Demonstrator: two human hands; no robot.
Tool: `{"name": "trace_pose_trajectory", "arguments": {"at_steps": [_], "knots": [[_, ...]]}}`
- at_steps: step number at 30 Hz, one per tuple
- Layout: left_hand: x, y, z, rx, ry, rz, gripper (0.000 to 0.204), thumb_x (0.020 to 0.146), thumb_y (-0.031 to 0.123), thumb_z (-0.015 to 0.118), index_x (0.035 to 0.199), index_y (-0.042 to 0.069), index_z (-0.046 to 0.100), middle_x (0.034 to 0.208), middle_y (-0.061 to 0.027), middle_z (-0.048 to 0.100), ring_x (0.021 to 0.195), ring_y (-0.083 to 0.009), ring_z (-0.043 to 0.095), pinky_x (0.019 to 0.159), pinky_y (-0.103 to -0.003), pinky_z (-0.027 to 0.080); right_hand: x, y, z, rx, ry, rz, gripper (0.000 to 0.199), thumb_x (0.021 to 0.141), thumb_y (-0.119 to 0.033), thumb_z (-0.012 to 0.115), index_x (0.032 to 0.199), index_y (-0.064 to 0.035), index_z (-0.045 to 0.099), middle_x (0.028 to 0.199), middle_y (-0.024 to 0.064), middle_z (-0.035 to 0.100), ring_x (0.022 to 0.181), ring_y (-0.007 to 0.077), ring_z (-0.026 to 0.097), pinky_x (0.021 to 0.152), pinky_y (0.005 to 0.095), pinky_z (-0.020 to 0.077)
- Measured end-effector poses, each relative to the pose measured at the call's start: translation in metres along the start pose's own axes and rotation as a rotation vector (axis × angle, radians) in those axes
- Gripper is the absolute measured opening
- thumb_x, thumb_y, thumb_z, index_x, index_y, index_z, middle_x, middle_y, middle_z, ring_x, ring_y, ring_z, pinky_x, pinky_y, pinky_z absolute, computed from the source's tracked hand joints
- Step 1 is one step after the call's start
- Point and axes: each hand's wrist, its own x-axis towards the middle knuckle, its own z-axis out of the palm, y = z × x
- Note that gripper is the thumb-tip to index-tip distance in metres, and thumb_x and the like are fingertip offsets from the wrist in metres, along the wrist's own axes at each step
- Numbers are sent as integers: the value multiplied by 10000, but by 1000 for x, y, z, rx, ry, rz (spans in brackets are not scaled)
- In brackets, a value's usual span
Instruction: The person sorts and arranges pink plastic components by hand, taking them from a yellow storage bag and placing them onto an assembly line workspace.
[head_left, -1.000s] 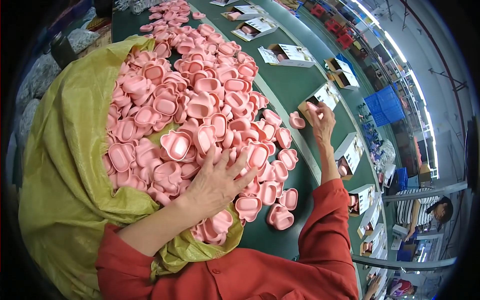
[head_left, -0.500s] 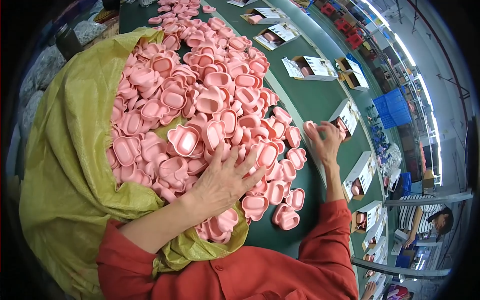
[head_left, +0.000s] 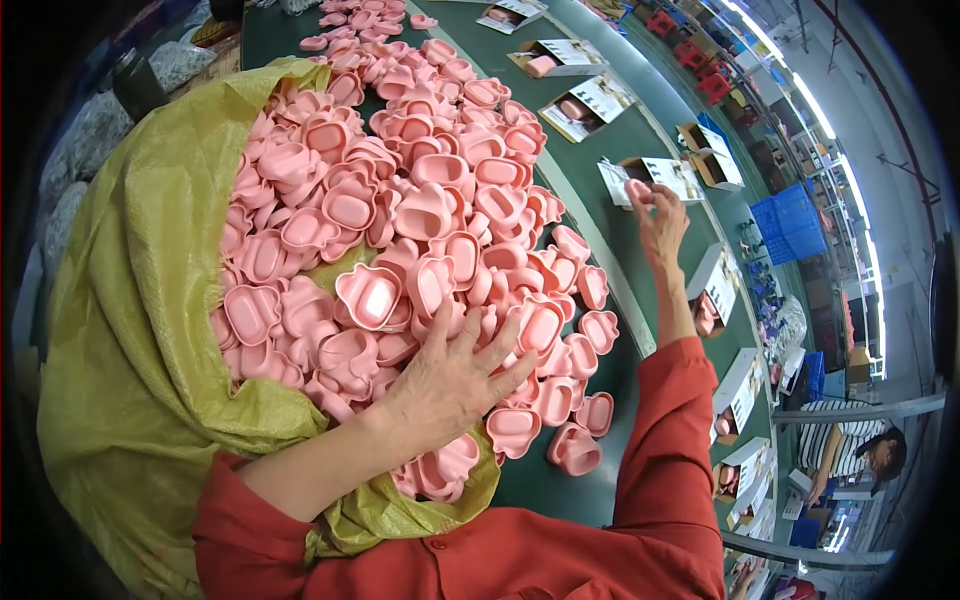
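A big heap of pink plastic parts (head_left: 400,210) spills out of a yellow-green sack (head_left: 130,330) onto a green table. My left hand (head_left: 455,375) lies flat on the near side of the heap, fingers spread over several parts. My right hand (head_left: 658,215) is stretched out to an open white carton (head_left: 655,175) on the green conveyor belt and pinches a pink part (head_left: 637,188) at the carton's mouth. Both sleeves are red.
More open cartons with pink parts (head_left: 585,105) ride the conveyor belt (head_left: 640,130), others stand along its right side (head_left: 740,385). Blue crates (head_left: 790,225) sit beyond. Another person in a striped top (head_left: 850,450) works at the lower right. Loose pink parts (head_left: 575,450) lie near my right sleeve.
My right hand has reached further out along the belt with a pink part, up to a carton. My left hand has stayed on the heap, fingers spread a little wider.
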Motion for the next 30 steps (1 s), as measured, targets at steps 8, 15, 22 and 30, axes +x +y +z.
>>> {"name": "trace_pose_trajectory", "arguments": {"at_steps": [8,15,22,30], "knots": [[1,-3,2,-64,80,-34,684,873,409,668,1474,160,455,1510,-202,389,1308,-397,437,1080,-623,321,9,61,30,-529,60,313,420,824,-429,746,1038,-73,685,1151,140,664,1070,332,642,862,523,493],[14,-32,-1,-132,461,-266,714,907,491,650,1455,79,449,1543,-213,338,1373,-386,390,1047,-601,335,27,-78,41,542,-172,-23,408,956,-374,671,1140,-11,674,1352,193,585,1279,376,537,1093,434,399],[8,-80,0,90,210,-687,935,898,688,541,1537,45,318,1573,-317,246,1487,-476,194,1146,-694,176,41,-167,48,466,-490,-272,601,927,-553,635,1382,-162,586,1385,135,602,1295,338,544,1096,490,392],[-7,-89,15,-38,194,-508,828,867,666,593,1465,100,503,1525,-300,337,1404,-505,304,1126,-653,274,9,-138,39,478,-391,21,344,949,-343,679,1072,-23,703,988,173,716,880,296,680,782,386,516]]}}
